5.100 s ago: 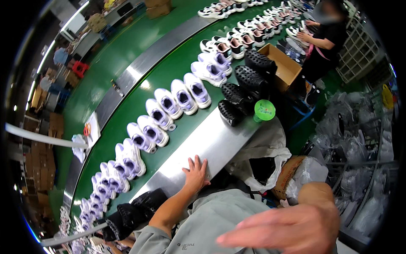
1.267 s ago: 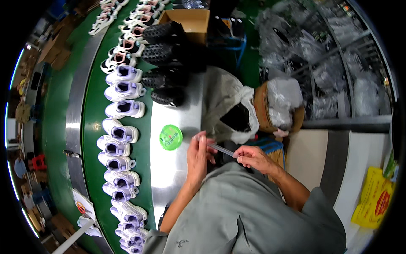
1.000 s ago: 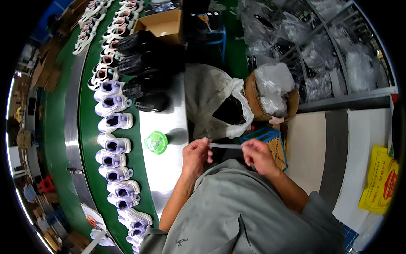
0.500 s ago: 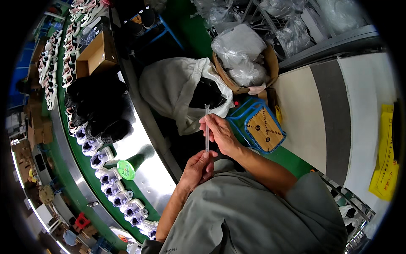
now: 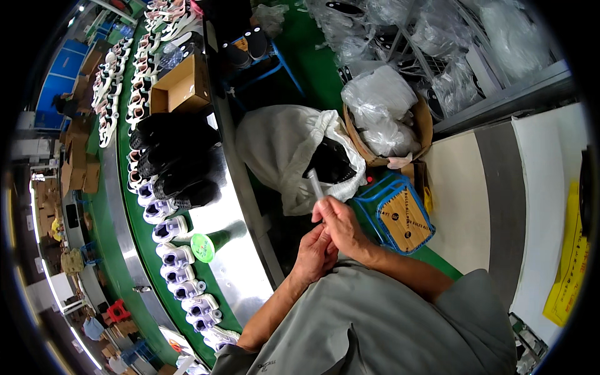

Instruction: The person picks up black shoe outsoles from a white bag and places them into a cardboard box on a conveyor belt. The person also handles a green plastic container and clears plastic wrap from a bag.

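Observation:
A slim, clear plastic tube or rolled strip [image 5: 316, 185] sticks up and slightly leftward out of my right hand [image 5: 342, 227], whose fingers are closed round it. Just below, touching it, my left hand [image 5: 312, 257] is closed with thumb and fingers pinched at the tube's lower end. That lower end is hidden behind the fingers. Beyond my hands lies a large white woven sack [image 5: 281, 140], its mouth turned toward me, with black shoes or shoe parts [image 5: 331, 161] inside.
Left stands a metal-topped bench [image 5: 234, 275] with black shoes [image 5: 175, 156], an open carton [image 5: 181, 84] and a green-lidded tub [image 5: 203, 248]. Past it, purple-white shoes [image 5: 170, 230] line a green conveyor. Right are a blue-framed stool [image 5: 405, 219] and a round bin [image 5: 425, 125] of plastic bags.
My hands have come together, the right one lower on the tube. The tube now leans left instead of standing straight. The whole view has shifted, with the scene moving rightward.

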A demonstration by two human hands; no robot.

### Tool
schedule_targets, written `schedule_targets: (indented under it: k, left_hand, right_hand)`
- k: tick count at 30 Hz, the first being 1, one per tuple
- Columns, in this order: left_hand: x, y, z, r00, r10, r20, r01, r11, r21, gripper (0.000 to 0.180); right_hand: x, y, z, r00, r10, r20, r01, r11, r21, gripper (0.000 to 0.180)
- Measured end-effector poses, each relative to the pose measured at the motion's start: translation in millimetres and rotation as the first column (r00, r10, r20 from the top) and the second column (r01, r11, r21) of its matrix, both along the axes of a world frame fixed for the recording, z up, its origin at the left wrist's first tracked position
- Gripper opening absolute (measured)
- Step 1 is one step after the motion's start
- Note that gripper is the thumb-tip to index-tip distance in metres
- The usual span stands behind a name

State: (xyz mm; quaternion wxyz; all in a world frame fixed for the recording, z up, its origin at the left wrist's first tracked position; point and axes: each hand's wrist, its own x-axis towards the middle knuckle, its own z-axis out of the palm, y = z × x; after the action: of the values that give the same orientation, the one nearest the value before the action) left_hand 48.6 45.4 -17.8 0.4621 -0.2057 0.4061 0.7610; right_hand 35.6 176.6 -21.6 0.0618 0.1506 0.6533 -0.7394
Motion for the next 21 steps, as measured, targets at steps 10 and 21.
schedule_targets:
  k: [10,21]
  left_hand:
    - [-60.8,9.7,15.9,0.752,-0.081,-0.654,-0.135,0.952,-0.274,0.041]
    - [-67.1,25.9,22.6,0.766,0.273,-0.582,-0.357,0.934,-0.031,0.030]
  right_hand:
    - [-1.8,21.4,0.9,0.990,0.142,0.009,-0.142,0.981,0.128,0.034]
    - [18.0,12.9,3.6,0.988,0.157,0.000,-0.157,0.986,0.063,0.034]
